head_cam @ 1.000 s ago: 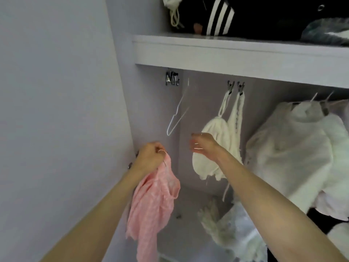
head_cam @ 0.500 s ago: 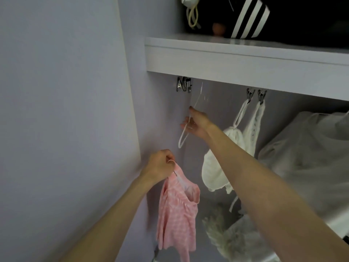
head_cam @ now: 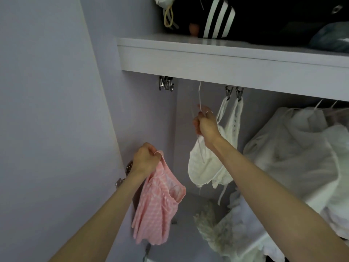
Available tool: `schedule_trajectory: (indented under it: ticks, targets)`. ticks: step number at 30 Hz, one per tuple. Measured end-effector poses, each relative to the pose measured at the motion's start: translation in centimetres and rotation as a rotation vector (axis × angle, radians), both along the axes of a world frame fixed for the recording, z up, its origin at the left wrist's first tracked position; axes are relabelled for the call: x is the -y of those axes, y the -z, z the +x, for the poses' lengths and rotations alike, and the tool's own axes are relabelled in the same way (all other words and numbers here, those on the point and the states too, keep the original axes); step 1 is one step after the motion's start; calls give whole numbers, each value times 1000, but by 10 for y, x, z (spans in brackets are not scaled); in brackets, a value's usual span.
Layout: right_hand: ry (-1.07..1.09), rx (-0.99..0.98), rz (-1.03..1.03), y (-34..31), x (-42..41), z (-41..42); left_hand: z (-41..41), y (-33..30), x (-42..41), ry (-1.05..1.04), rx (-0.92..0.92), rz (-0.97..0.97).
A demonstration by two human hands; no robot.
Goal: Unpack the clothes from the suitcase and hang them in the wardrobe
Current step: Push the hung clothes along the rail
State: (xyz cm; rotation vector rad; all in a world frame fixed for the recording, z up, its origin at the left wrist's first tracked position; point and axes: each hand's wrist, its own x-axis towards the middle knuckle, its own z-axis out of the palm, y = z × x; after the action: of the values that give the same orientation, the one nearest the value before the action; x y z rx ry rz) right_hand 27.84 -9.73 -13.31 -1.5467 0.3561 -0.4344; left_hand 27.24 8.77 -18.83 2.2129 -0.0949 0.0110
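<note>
Two hands busy: since half a second ago my right hand (head_cam: pixel 206 126) has closed round the white hanger (head_cam: pixel 199 95), now near upright, hook up under the shelf (head_cam: pixel 207 59); my left hand (head_cam: pixel 146 160) still grips the pink top (head_cam: pixel 158 208), dangling lengthwise downward.
</note>
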Motion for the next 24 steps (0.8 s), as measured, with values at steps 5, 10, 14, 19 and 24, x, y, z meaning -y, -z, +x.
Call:
schedule_trajectory:
  ticks: [5,10,14,19,24]
  targets:
    - [18,-33,38,23,6,-52,-11,10,8,-9,-240,-271]
    - [82,39,92,61,15,-112,-24,15,14,24,-362,-323]
    - [19,-252,1,75,34,-118,-28,15,23,8,-358,-256]
    - [-5,-243,-91,94,46,-136,-33,21,29,-9,-292,-136]
    - [-210,-284,66,96,63,-156,-29,36,31,-61,-296,-102]
